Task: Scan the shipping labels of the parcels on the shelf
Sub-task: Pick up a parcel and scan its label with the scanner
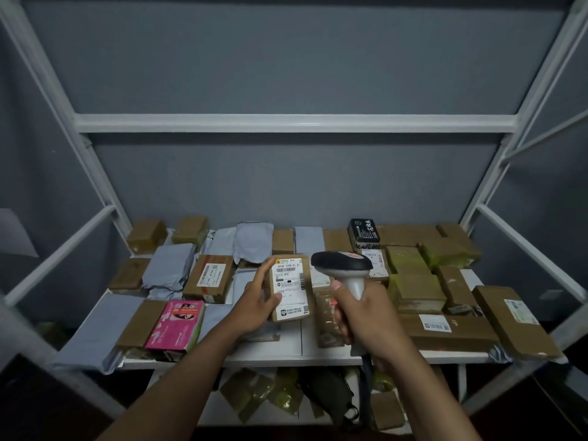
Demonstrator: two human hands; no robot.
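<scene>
My left hand (256,300) grips a small brown cardboard parcel (291,288) by its left side, lifted above the shelf with its white shipping label facing up. My right hand (362,316) holds a barcode scanner (345,268) by its light grey handle. The scanner's black head sits just right of the parcel's top edge, and a red light shows on top of the head. Many other parcels lie on the white shelf (286,348).
Brown boxes, grey mailer bags, a pink box (176,324) and a black box (364,230) cover the shelf. White metal uprights and crossbars frame it on both sides. More parcels lie on the lower shelf (286,399). The upper shelf bar (296,122) runs overhead.
</scene>
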